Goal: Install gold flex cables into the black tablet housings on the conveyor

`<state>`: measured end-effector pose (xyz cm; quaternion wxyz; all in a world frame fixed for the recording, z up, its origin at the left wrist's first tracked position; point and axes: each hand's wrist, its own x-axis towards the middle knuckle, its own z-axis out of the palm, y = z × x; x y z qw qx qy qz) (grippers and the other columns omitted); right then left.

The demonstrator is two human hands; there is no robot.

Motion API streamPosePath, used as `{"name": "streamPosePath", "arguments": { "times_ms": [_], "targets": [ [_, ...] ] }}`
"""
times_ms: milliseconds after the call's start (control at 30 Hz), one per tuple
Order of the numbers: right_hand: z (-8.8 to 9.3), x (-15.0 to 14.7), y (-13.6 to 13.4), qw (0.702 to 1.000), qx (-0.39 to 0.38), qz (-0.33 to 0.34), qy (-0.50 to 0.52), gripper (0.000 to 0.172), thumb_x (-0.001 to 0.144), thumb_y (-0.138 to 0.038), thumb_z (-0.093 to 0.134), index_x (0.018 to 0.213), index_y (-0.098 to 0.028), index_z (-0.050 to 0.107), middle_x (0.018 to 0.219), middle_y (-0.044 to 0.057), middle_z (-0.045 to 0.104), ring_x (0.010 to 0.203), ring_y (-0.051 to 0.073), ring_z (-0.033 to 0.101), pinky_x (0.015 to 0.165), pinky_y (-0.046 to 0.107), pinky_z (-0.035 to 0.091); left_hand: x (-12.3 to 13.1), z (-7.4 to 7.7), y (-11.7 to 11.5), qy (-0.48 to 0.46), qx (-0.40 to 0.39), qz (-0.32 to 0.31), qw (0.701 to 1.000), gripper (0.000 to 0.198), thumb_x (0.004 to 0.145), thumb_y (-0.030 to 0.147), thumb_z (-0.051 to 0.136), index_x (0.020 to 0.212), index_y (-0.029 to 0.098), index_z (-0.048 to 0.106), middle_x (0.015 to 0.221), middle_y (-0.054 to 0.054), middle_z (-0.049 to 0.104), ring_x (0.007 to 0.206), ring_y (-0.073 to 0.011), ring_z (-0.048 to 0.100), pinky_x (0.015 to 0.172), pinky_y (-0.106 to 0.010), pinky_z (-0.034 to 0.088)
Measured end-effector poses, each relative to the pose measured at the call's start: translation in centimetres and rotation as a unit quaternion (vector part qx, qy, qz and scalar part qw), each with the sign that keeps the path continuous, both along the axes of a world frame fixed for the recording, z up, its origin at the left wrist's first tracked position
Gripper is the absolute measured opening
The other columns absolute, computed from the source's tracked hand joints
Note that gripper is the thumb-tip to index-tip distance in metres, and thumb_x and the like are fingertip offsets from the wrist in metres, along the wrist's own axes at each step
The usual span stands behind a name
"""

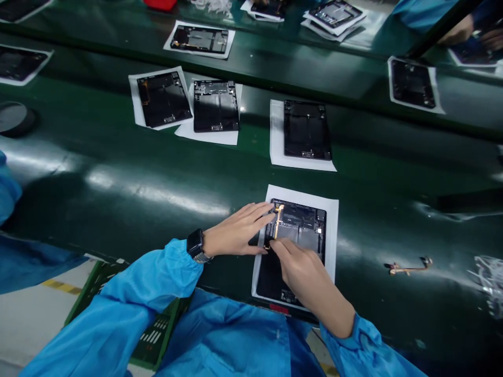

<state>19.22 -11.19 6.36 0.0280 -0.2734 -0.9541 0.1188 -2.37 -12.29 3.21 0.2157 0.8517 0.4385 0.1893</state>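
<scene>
An opened black tablet housing (271,275) lies on a white sheet (332,246) on the green bench, close in front of me. A thin orange flex cable (277,224) runs along the housing's upper left side. My left hand (238,230), fingers stretched out, rests at the left edge, its fingertips near the cable's upper end. Thumb and fingers of my right hand (304,267) are pinched at the cable's lower end, covering part of the housing. Exactly how the fingertips grip the cable is hidden.
Another flex cable (408,268) lies to the right, near clear plastic pieces (491,285). Farther back lie several tablet housings on sheets, including one (308,128) straight ahead. A green crate (167,335) stands below the bench. Co-workers' blue sleeves (8,188) show left and upper right.
</scene>
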Motion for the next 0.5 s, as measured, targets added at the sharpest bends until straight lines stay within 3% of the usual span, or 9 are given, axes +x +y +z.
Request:
{"name": "streamPosePath", "arguments": {
  "times_ms": [133,300,500],
  "targets": [
    [-0.3,0.6,-0.1,0.999,-0.018,-0.014,0.03,0.026,0.092,0.0,0.039,0.106,-0.012,0.058,0.096,0.011,0.066,0.08,0.022,0.066,0.065,0.033,0.054,0.7,-0.5,-0.4,0.026,0.0,0.0,1.0,0.101,0.078,0.047,0.076,0.151,0.009,0.018,0.157,-0.022,0.02,0.149,-0.0303,0.012,0.122,-0.05,0.018],
    [-1.1,1.8,-0.6,0.991,-0.057,-0.057,0.104,0.022,0.096,-0.006,0.046,0.112,-0.016,0.056,0.109,0.011,0.067,0.095,0.021,0.066,0.08,0.034,0.057,0.8,-0.7,-0.5,0.034,0.014,-0.002,0.999,0.101,0.079,0.051,0.073,0.151,0.007,0.018,0.157,-0.022,0.019,0.149,-0.029,0.011,0.122,-0.048,0.016],
    [-0.9,1.2,-0.5,0.996,-0.025,-0.04,0.074,0.022,0.094,-0.004,0.044,0.111,-0.014,0.056,0.104,0.011,0.068,0.087,0.022,0.067,0.072,0.033,0.057,0.8,-0.7,-0.4,0.045,0.005,0.003,0.999,0.103,0.077,0.052,0.075,0.15,0.007,0.019,0.157,-0.022,0.019,0.149,-0.0298,0.011,0.122,-0.049,0.017]
  ]
}}
